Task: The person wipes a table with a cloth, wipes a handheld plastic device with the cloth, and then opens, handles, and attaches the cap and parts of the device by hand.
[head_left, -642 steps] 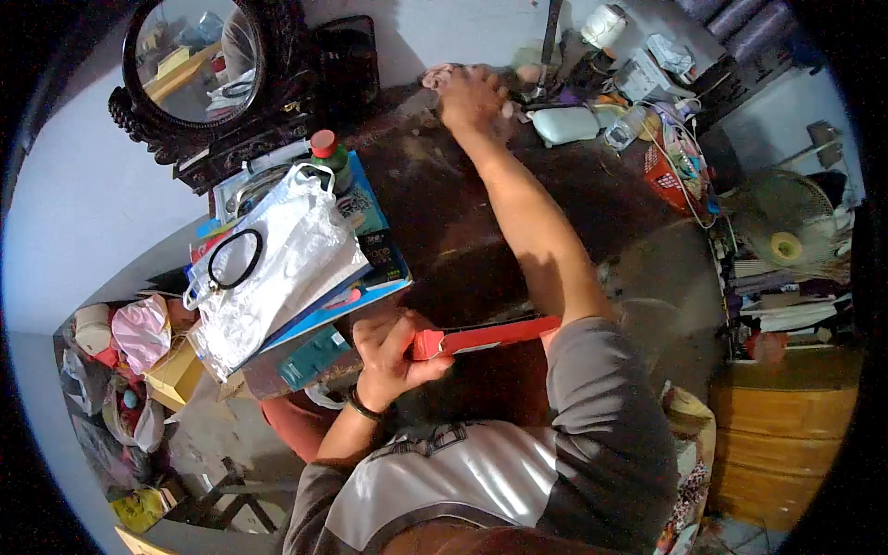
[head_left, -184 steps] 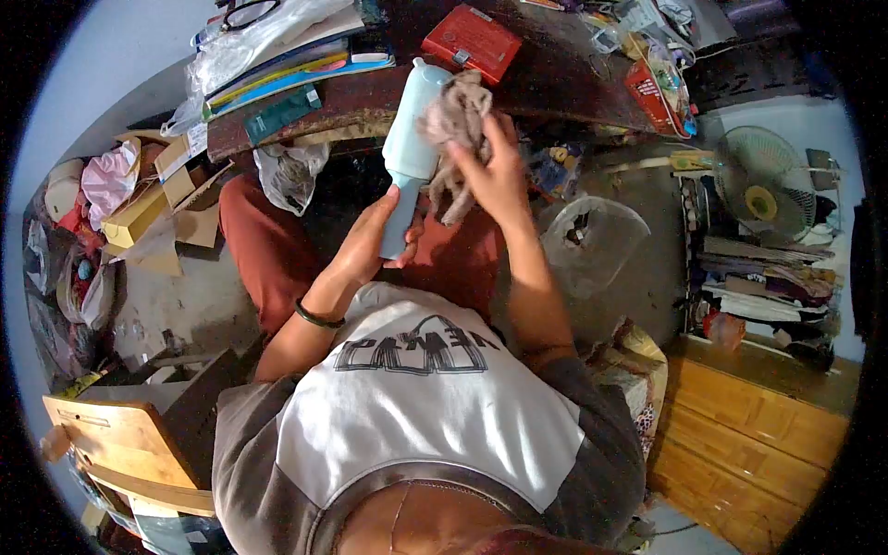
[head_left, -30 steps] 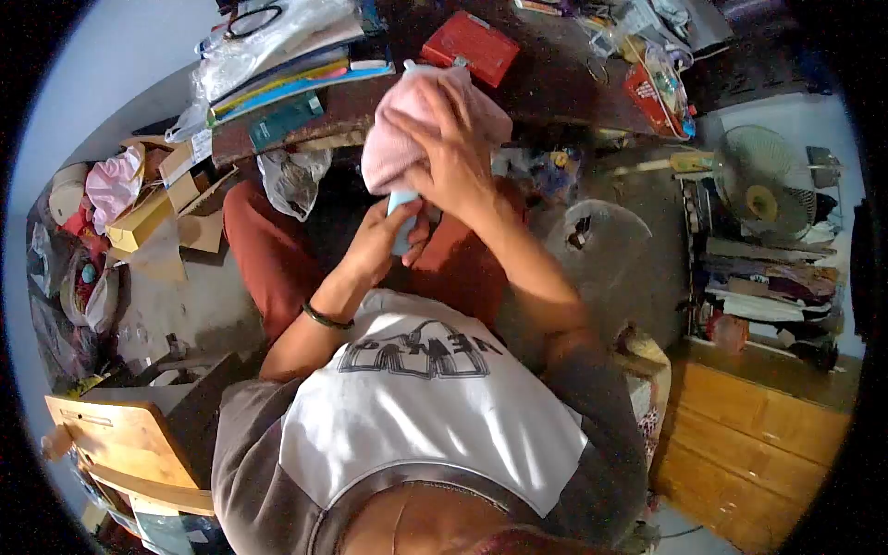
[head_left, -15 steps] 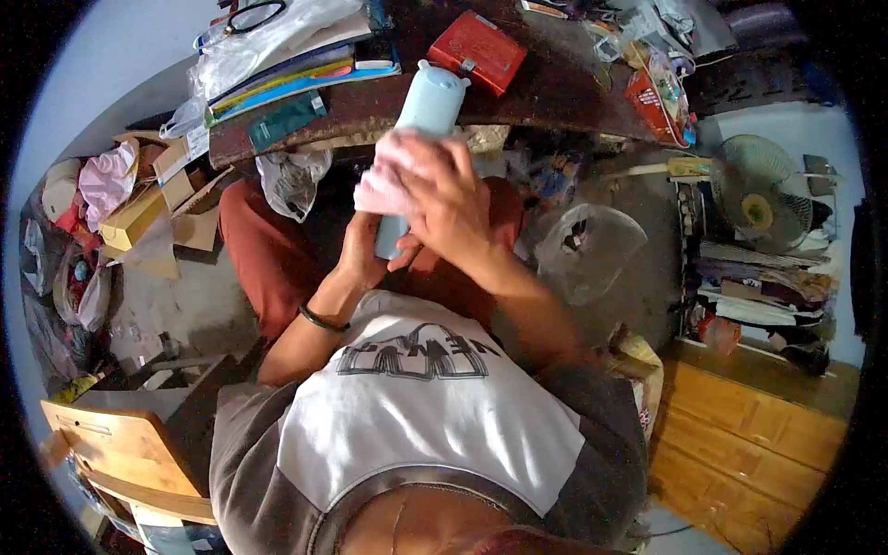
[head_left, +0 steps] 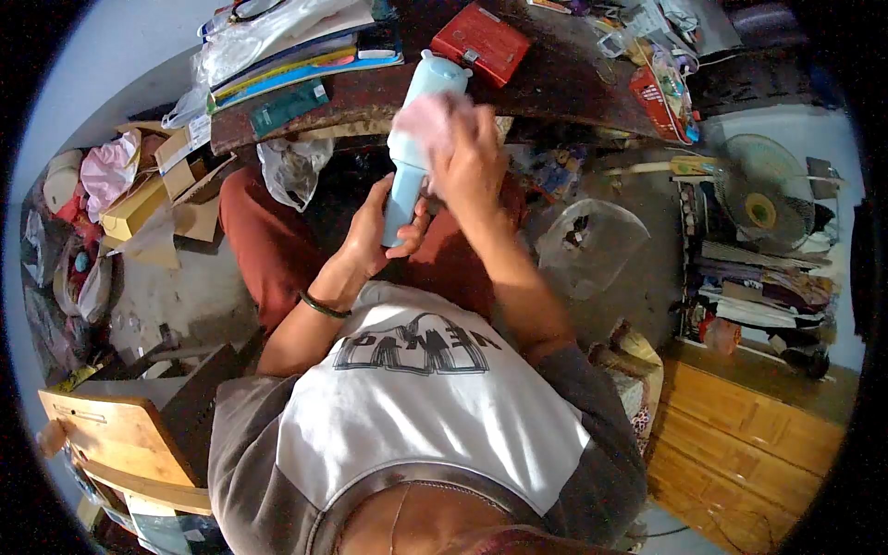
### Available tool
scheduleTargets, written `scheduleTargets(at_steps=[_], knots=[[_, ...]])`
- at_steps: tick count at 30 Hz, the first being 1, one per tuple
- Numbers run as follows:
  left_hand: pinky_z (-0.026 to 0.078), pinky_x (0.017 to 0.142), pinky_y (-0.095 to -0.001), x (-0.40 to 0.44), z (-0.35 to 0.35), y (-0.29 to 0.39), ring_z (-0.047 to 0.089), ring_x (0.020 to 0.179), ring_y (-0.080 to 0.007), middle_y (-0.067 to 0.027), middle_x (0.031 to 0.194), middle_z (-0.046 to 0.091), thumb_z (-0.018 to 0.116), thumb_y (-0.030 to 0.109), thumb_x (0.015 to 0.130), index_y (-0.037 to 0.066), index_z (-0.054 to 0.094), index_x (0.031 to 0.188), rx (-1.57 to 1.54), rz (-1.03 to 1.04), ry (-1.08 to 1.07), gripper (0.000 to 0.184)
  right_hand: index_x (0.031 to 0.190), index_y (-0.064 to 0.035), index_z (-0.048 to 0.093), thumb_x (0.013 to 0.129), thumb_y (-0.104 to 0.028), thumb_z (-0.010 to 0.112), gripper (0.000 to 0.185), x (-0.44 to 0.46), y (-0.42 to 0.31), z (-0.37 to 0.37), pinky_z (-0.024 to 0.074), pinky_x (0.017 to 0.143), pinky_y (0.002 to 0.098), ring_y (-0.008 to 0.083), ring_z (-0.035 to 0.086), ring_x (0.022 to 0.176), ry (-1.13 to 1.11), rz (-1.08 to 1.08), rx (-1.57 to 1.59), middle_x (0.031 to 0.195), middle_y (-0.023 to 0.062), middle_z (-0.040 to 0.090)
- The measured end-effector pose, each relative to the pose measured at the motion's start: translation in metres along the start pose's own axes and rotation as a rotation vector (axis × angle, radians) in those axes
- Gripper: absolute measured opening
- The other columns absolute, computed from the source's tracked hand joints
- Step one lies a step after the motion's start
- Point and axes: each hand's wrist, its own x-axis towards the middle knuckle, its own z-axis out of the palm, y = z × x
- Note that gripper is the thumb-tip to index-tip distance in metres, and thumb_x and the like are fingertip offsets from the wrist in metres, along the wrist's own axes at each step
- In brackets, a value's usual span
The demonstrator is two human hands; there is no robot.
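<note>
At the centre are one left hand [head_left: 372, 231] and one right hand [head_left: 472, 171], two in all, plus one pale blue handheld object [head_left: 405, 202] and one pink cloth [head_left: 425, 122]. The top of the frame has one desk [head_left: 569, 100], one red case [head_left: 481, 44] and one dark green packet [head_left: 289, 106]. Toward the upper right there is one red basket [head_left: 657, 104]; at the right, one fan [head_left: 760, 211] and one wooden cabinet [head_left: 745, 444].

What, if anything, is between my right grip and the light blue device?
A pink cloth lies between the right grip and the light blue device, over its wider upper part. Nothing visible separates the left grip from the handle.
</note>
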Motion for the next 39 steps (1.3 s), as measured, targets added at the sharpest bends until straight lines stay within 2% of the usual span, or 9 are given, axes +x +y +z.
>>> scheduleTargets(at_steps=[7, 9, 16, 22, 23, 25, 29, 32, 39], knots=[[0.038, 0.042, -0.0242, -0.004, 0.016, -0.01, 0.048, 0.055, -0.0148, -0.004, 0.083, 0.058, 0.037, 0.039, 0.096, 0.008, 0.055, 0.099, 0.211, 0.09, 0.537, 0.036, 0.113, -0.0034, 0.062, 0.067, -0.002, 0.068, 0.046, -0.047, -0.008, -0.035, 0.0512, 0.083, 0.042, 0.0329, 0.06, 0.099, -0.465, -0.251, 0.291, 0.108, 0.0142, 0.056], [0.026, 0.035, -0.0241, -0.001, -0.007, -0.004, 0.037, 0.043, -0.0133, -0.0028, 0.059, 0.045, 0.024, 0.043, 0.098, 0.006, 0.054, 0.088, 0.02, -0.049, 0.083, 0.049, 0.112, -0.0018, 0.062, 0.066, -0.002, 0.068, 0.047, -0.022, -0.002, -0.051, 0.0504, 0.085, 0.0421, 0.0355, 0.058, 0.1, -0.308, -0.098, 0.329, 0.107, 0.0164, 0.057], [0.025, 0.034, -0.0235, 0.005, -0.003, -0.004, 0.033, 0.041, -0.0108, -0.0001, 0.06, 0.042, 0.021, 0.047, 0.098, 0.005, 0.051, 0.089, 0.028, -0.062, -0.11, 0.052, 0.111, -0.0065, 0.063, 0.071, -0.018, 0.074, 0.043, 0.037, 0.016, -0.006, 0.0498, 0.076, 0.0423, 0.0359, 0.058, 0.09, -0.008, -0.038, 0.033, 0.099, 0.0159, 0.054], [0.029, 0.038, -0.0248, 0.002, 0.003, -0.014, 0.038, 0.041, -0.0136, -0.0023, 0.064, 0.049, 0.036, 0.04, 0.098, 0.006, 0.054, 0.1, 0.189, 0.079, 0.222, 0.039, 0.122, -0.0124, 0.06, 0.067, -0.009, 0.072, 0.056, -0.048, -0.012, -0.021, 0.0498, 0.078, 0.0426, 0.0357, 0.057, 0.098, -0.22, -0.139, 0.14, 0.11, 0.0146, 0.05], [0.032, 0.04, -0.0244, 0.015, 0.012, -0.021, 0.048, 0.048, -0.0129, -0.0041, 0.075, 0.056, 0.042, 0.035, 0.097, 0.007, 0.055, 0.104, 0.09, 0.198, 0.622, 0.032, 0.12, -0.0097, 0.06, 0.07, -0.013, 0.072, 0.052, -0.057, -0.013, -0.023, 0.0502, 0.078, 0.0406, 0.0337, 0.058, 0.099, -0.245, -0.157, 0.203, 0.111, 0.0156, 0.052], [0.038, 0.043, -0.0277, -0.002, 0.007, -0.029, 0.056, 0.064, -0.0122, -0.004, 0.087, 0.06, 0.047, 0.031, 0.095, 0.007, 0.055, 0.109, 0.345, 0.277, 0.363, 0.029, 0.115, -0.0055, 0.061, 0.075, -0.017, 0.07, 0.043, -0.071, -0.01, -0.03, 0.0509, 0.076, 0.0369, 0.0302, 0.06, 0.094, -0.251, 0.016, 0.329, 0.107, 0.0163, 0.057], [0.046, 0.052, -0.0426, -0.009, 0.034, -0.028, 0.059, 0.057, -0.0373, -0.0218, 0.076, 0.062, 0.046, 0.018, 0.09, -0.001, 0.044, 0.119, 1.491, 0.872, 0.642, 0.034, 0.091, 0.0005, 0.067, 0.088, -0.024, 0.06, 0.026, -0.089, 0.019, -0.004, 0.0518, 0.058, 0.0343, 0.023, 0.064, 0.063, 0.069, 0.718, 1.019, 0.076, 0.0046, 0.066], [0.047, 0.051, -0.0402, -0.01, 0.033, -0.032, 0.061, 0.057, -0.0327, -0.0171, 0.076, 0.063, 0.058, 0.013, 0.083, -0.002, 0.035, 0.133, 1.815, 1.001, 0.649, 0.057, 0.113, -0.0028, 0.058, 0.087, -0.02, 0.061, 0.032, -0.093, 0.022, 0.006, 0.052, 0.078, 0.0331, 0.0216, 0.063, 0.093, -0.079, 0.946, 1.388, 0.103, 0.0096, 0.063], [0.051, 0.064, -0.0428, -0.024, 0.041, -0.03, 0.063, 0.075, -0.0395, -0.0271, 0.104, 0.059, 0.071, 0.014, 0.073, -0.002, 0.023, 0.141, 1.795, 0.961, 0.4, 0.085, 0.113, -0.0064, 0.059, 0.085, -0.018, 0.062, 0.03, -0.085, 0.016, 0.0, 0.0502, 0.083, 0.0353, 0.0211, 0.061, 0.099, -0.272, 0.743, 1.425, 0.108, 0.01, 0.061]])
